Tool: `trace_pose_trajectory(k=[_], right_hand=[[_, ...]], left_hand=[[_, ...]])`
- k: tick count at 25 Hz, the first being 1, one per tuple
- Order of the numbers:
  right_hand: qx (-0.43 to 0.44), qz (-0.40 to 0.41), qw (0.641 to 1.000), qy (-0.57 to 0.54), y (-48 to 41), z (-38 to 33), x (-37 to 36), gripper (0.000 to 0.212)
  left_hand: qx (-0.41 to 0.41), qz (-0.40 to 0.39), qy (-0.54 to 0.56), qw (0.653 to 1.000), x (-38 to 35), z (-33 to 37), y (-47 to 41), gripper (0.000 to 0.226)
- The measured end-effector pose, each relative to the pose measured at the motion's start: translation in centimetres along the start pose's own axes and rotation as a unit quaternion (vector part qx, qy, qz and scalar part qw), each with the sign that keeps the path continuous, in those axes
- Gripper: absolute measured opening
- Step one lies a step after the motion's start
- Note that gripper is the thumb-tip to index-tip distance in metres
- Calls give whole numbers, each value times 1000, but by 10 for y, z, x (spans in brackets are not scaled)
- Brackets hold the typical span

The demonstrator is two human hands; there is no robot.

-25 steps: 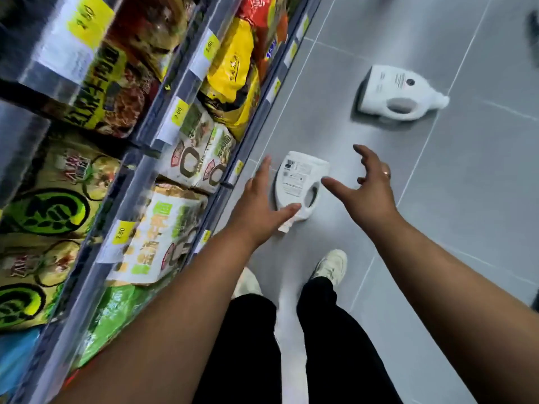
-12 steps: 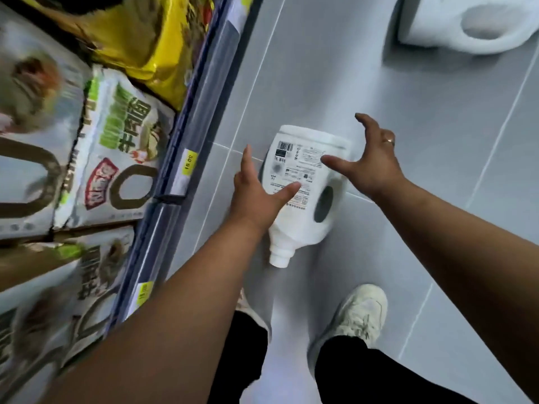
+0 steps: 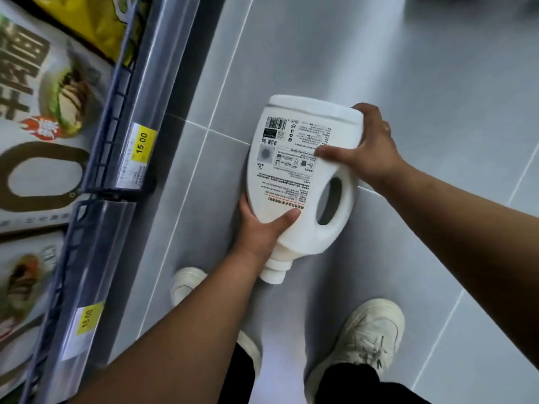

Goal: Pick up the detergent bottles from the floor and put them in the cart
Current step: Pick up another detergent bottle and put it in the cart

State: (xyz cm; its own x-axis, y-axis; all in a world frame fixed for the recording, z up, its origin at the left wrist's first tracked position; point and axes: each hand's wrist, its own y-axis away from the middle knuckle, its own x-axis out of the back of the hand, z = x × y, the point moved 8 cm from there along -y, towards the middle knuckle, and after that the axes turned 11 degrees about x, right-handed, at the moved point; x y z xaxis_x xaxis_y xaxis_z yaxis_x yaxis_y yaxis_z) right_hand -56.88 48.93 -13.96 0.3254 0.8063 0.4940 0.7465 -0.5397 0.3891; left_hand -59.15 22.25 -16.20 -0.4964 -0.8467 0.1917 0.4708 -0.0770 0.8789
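Observation:
A white detergent bottle [image 3: 294,182] with a printed back label and a side handle lies over the grey tiled floor, its cap pointing toward me. My left hand [image 3: 261,228] grips its lower left shoulder near the neck, thumb across the label. My right hand [image 3: 367,150] holds the bottle's upper right side near the base, thumb laid on the label and fingers curled behind the edge. The second bottle and the cart are out of view.
A store shelf [image 3: 122,158] with noodle packs and yellow 15.00 price tags runs along the left. My two pale shoes [image 3: 370,336] stand on the floor [image 3: 379,53] just below the bottle. Open tiles stretch to the right and ahead.
The camera dropped closer to the floor. Both hands, spread above the bottle before, have closed onto its two sides. The second bottle has left the view.

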Motion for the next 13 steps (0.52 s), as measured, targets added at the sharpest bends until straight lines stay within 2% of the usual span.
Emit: trace_pose_trajectory(k=[6, 9, 13], right_hand=[[-2, 54, 996, -73, 37, -36, 28, 79], [-10, 75, 992, -105, 67, -81, 52, 72], [-1, 97, 985, -144, 114, -170, 101, 72]], left_hand=[[-40, -31, -9, 999, 18, 29, 56, 112], [-62, -34, -28, 997, 42, 66, 111, 120], [-72, -32, -63, 995, 78, 125, 206, 129]])
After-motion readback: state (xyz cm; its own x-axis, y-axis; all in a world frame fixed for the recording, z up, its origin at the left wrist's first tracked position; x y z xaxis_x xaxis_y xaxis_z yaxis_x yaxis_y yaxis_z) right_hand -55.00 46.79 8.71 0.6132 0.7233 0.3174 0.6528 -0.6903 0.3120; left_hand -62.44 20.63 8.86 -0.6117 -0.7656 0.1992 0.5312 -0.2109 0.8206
